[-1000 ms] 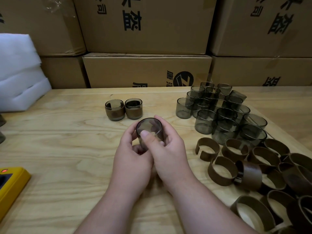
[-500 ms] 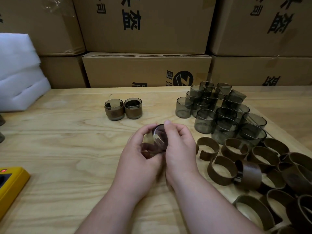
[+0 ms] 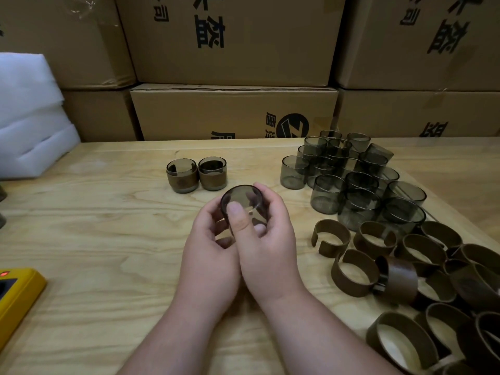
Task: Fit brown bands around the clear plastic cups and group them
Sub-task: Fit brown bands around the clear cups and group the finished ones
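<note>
Wooden table (image 3: pixel 81 239): both hands, left hand (image 3: pixel 209 255) and right hand (image 3: pixel 266 253), curl around one clear cup (image 3: pixel 242 204). Hold it steady and push its band on evenly.

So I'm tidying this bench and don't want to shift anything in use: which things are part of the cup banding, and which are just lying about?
Part of the job:
held cup, in left hand and right hand
two banded cups
bare cups
loose brown bands

Lying about:
yellow device
white foam
cardboard boxes
</note>
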A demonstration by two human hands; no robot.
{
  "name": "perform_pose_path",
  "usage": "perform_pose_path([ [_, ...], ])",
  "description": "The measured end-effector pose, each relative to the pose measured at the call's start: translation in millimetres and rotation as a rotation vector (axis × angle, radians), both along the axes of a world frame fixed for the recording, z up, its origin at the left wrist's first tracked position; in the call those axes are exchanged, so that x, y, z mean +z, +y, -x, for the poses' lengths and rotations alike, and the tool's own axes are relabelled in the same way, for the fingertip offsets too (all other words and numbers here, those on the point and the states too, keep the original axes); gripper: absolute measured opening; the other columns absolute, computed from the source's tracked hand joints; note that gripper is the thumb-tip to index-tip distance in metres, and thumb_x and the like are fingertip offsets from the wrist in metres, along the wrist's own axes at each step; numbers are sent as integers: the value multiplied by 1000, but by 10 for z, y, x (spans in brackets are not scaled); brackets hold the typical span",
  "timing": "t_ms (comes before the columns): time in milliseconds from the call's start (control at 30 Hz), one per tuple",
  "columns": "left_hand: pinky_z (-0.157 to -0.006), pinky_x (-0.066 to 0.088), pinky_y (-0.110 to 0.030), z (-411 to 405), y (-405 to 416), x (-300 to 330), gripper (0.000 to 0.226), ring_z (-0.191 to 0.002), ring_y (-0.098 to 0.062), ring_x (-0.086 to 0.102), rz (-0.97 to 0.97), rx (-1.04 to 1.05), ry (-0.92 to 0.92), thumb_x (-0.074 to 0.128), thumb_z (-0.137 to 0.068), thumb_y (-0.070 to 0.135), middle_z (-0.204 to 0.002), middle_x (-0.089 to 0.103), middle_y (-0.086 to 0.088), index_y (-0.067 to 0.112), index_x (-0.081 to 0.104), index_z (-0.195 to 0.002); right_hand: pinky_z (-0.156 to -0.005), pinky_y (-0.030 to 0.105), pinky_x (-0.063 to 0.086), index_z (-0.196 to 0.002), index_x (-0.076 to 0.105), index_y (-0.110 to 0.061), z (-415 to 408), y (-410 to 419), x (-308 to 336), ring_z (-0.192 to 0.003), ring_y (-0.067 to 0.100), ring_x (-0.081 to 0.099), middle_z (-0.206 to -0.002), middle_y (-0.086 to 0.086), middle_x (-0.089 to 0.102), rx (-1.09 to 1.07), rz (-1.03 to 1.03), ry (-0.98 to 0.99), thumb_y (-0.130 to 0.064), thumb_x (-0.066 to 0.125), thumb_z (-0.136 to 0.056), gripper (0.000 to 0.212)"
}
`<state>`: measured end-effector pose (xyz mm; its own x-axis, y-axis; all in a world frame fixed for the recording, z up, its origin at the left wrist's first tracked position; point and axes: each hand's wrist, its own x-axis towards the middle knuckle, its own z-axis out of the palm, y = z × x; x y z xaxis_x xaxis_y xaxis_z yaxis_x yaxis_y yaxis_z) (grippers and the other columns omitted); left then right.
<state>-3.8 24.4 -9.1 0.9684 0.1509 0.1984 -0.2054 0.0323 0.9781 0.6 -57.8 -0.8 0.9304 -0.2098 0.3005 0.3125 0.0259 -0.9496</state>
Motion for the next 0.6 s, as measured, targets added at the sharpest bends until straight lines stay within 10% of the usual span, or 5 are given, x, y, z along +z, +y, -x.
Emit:
perform_pose_path([
  [300, -102, 50, -58, -10, 69, 80, 63, -100, -28, 70, 391, 158, 78, 75, -68, 63, -114, 74, -19, 13, 70, -107, -112, 39, 39, -119, 56, -32, 28, 7, 4, -127, 5, 50, -126, -17, 57, -294, 226, -135, -49, 50, -86, 38],
  [600, -96, 53, -47, -36, 46, 84, 62, -92, -21, 70, 409, 171, 88, 73, -66, 65, -102, 76, -4, 16, 69, -103, -126, 48, -5, -143, 42, -30, 28, -8, 47, -154, 15, 6, -165, -5, 11, -486, 571, 147, -44, 52, -79, 66],
])
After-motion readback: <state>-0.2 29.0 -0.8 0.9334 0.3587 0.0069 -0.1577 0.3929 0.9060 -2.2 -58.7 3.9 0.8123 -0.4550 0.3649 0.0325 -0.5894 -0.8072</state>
